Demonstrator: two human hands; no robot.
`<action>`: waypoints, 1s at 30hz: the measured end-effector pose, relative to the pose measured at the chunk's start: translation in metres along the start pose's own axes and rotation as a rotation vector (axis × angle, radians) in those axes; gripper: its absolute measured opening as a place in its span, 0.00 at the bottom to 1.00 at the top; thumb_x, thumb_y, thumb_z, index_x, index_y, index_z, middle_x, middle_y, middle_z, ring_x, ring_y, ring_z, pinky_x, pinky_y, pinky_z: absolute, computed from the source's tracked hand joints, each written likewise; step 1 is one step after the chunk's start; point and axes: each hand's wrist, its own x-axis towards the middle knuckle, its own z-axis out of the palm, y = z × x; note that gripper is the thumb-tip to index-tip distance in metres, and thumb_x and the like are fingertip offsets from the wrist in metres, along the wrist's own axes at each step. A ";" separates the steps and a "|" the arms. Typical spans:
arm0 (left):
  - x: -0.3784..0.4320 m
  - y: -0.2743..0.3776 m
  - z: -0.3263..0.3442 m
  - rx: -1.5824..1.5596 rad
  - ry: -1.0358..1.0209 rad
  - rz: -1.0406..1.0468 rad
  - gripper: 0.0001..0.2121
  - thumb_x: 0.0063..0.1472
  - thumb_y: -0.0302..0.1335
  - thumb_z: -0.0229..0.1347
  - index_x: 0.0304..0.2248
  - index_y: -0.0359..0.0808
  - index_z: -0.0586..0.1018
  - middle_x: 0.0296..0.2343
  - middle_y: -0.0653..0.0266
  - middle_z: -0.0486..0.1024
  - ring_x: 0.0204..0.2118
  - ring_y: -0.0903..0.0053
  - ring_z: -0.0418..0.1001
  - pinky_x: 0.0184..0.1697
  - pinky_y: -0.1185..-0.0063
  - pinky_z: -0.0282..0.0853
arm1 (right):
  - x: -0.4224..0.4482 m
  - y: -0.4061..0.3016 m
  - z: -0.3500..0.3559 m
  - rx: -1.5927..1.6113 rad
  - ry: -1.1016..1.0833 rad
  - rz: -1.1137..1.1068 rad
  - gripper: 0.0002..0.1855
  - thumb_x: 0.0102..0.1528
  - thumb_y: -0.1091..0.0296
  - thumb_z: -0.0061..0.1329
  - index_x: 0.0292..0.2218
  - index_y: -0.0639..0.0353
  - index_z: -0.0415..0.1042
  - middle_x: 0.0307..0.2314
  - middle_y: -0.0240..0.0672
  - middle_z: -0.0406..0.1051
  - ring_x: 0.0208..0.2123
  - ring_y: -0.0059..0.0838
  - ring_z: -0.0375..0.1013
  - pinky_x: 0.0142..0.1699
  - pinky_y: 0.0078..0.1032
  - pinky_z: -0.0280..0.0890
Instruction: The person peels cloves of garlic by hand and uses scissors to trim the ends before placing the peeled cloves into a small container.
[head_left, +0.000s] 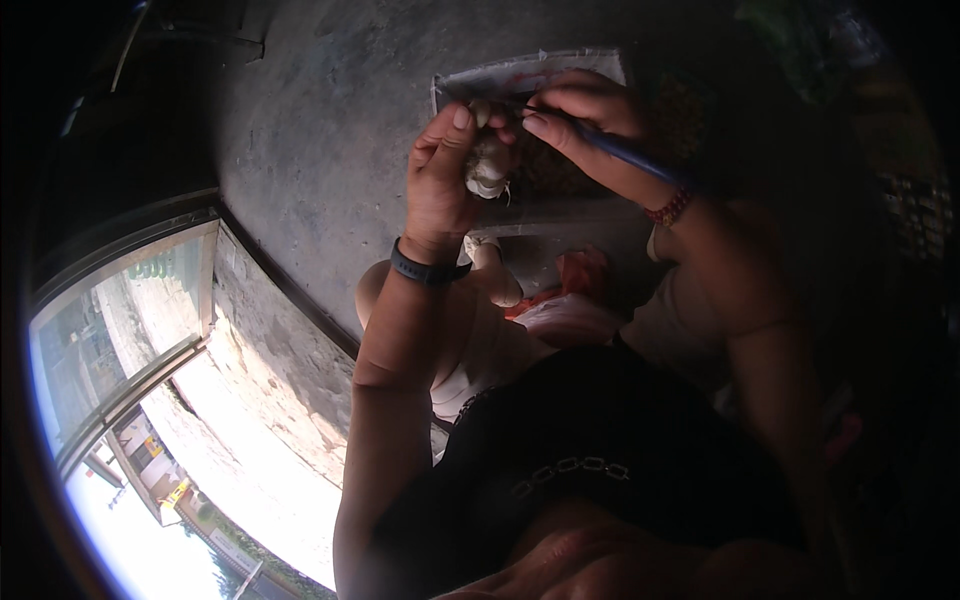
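My left hand, with a dark band at the wrist, holds a pale garlic bulb between thumb and fingers. Roots stick out at the bulb's lower end, and a smaller pale piece, perhaps a clove, shows at my thumb tip. Just to the right, my right hand grips a slender tool with a dark blue handle. The tool's thin tip points towards the garlic; whether it touches cannot be made out. Beneath both hands sits a box with a pale rim, its contents dark and unclear.
Between my legs lie a red plastic bag and a whitish bag. A grey concrete floor spreads around the box. To the left is a framed glass door or window with bright light beyond. Dim crates or shelving stand far right.
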 end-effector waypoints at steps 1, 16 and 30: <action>0.000 0.002 0.001 -0.037 -0.018 -0.013 0.12 0.64 0.33 0.45 0.37 0.33 0.73 0.31 0.62 0.73 0.33 0.76 0.71 0.37 0.77 0.70 | 0.001 -0.001 -0.002 -0.027 -0.037 -0.002 0.11 0.52 0.64 0.53 0.32 0.64 0.73 0.27 0.38 0.70 0.30 0.33 0.72 0.34 0.24 0.66; -0.003 0.005 0.000 -0.083 -0.077 -0.071 0.11 0.65 0.30 0.42 0.39 0.32 0.71 0.31 0.61 0.71 0.33 0.75 0.69 0.35 0.76 0.69 | -0.001 -0.002 -0.008 -0.184 -0.107 -0.047 0.10 0.51 0.67 0.54 0.32 0.65 0.73 0.28 0.38 0.70 0.28 0.32 0.72 0.32 0.24 0.67; 0.000 -0.003 0.007 -0.082 -0.023 -0.056 0.11 0.65 0.30 0.42 0.41 0.33 0.73 0.34 0.61 0.73 0.35 0.74 0.70 0.36 0.75 0.69 | 0.000 -0.009 -0.017 -0.064 -0.080 -0.088 0.10 0.50 0.69 0.55 0.30 0.67 0.72 0.26 0.38 0.69 0.26 0.30 0.70 0.29 0.22 0.64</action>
